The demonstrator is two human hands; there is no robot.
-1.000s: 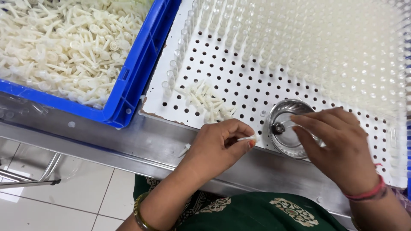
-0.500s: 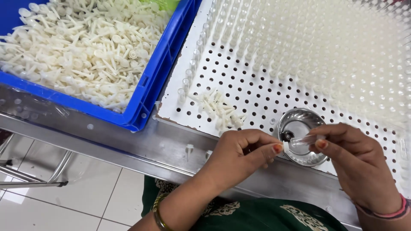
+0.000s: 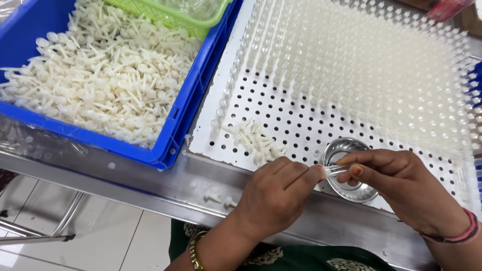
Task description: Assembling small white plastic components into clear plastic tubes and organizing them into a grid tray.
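Both hands now pinch clear tube over bowl.

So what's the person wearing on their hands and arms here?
Both hands are bare, no gloves or sleeves in view. The left hand has a gold-coloured bangle at the wrist; the right hand has pink and dark bands and orange-red polish on a nail.

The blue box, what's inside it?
The blue box is heaped with small white plastic pegs with round heads. A green basket sits on the pile at the back. The pegs cover the bottom, so it cannot be seen.
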